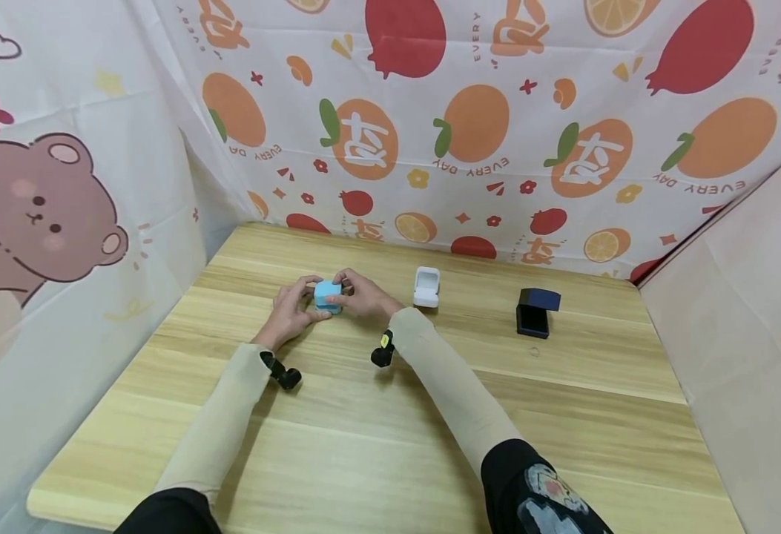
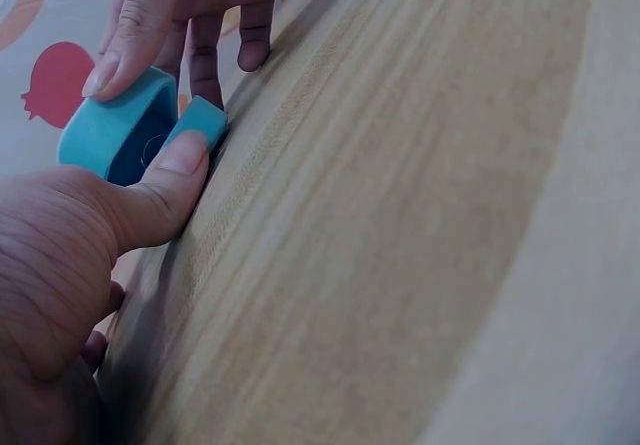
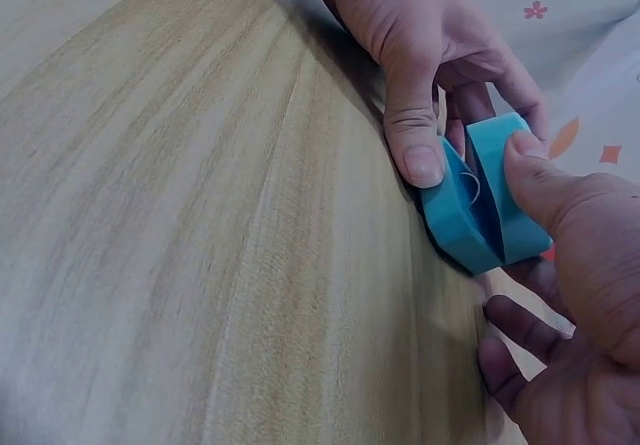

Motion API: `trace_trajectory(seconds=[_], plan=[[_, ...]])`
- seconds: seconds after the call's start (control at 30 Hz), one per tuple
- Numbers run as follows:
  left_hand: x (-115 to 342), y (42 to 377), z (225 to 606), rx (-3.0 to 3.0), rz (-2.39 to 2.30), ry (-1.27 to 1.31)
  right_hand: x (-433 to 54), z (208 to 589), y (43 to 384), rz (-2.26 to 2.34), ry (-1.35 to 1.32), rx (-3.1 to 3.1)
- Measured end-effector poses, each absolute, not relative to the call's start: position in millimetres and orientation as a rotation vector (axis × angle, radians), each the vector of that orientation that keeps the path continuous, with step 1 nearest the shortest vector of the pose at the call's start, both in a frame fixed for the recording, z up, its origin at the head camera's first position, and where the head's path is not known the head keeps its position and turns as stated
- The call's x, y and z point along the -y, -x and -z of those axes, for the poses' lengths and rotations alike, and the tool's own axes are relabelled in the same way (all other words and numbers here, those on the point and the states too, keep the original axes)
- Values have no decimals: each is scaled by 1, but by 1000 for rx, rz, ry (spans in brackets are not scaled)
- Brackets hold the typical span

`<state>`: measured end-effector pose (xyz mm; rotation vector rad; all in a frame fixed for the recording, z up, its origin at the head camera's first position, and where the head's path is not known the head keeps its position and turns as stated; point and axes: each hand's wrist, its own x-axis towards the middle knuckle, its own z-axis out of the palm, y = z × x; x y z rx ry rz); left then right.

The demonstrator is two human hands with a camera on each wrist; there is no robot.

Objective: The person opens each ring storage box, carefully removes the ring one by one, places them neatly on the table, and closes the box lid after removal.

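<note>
A light blue ring box (image 1: 327, 290) rests on the wooden table, with its lid (image 3: 512, 190) partly raised over the base (image 3: 455, 220). Inside the gap a thin ring (image 3: 473, 185) shows against the dark lining. My left hand (image 1: 288, 311) holds the base, thumb pressed on its front edge. From the other side my right hand (image 1: 366, 294) pinches the lid between thumb and fingers. The back of the box, where some fingertips lie, is partly hidden.
Right of my hands stands a white ring box (image 1: 426, 288), its lid up. Farther right is a dark blue box (image 1: 535, 315), also with a raised lid. A fruit-print cloth (image 1: 417, 178) hangs behind the table (image 1: 390, 445).
</note>
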<state>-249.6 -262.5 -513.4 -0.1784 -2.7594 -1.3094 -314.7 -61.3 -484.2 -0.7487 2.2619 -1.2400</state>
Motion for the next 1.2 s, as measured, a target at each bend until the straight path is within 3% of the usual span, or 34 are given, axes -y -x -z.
trace_trajectory(seconds=[1.2], plan=[[262,251,516,2760,1271,166,60,481,325,1203,772,-2189]])
